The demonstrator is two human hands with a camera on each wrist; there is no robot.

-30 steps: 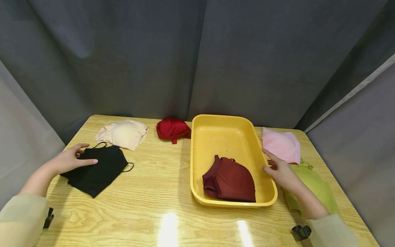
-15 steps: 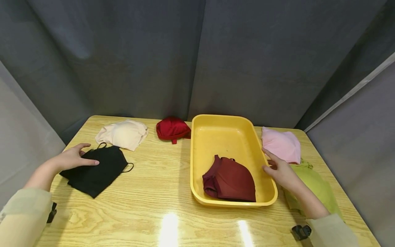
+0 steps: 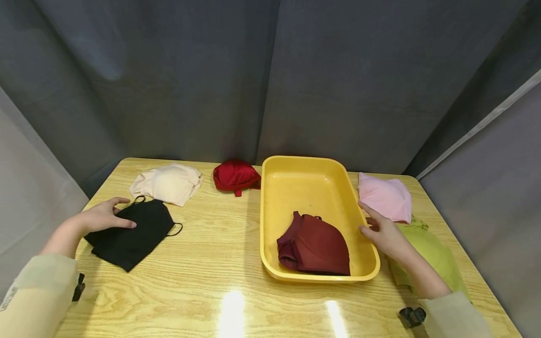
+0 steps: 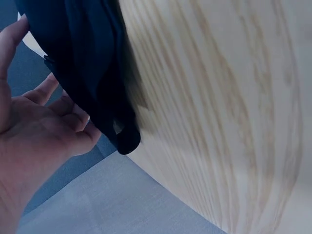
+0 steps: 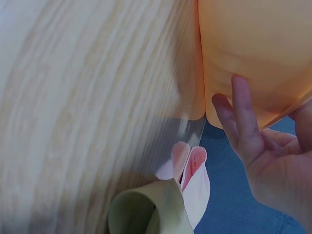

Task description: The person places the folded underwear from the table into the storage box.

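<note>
Tabletop (image 3: 203,263) bears a pink garment (image 3: 384,197) beside the tub (image 3: 304,192).

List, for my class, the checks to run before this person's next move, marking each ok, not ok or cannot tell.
1. Bin upright on the table: ok.
2. Maroon garment inside the bin: ok.
3. Right hand holding the bin: ok.
4. Left hand gripping the black garment: cannot tell.
5. Black garment inside the bin: not ok, outside it.
6. Nothing caught beneath the bin: cannot tell, underside hidden.
</note>
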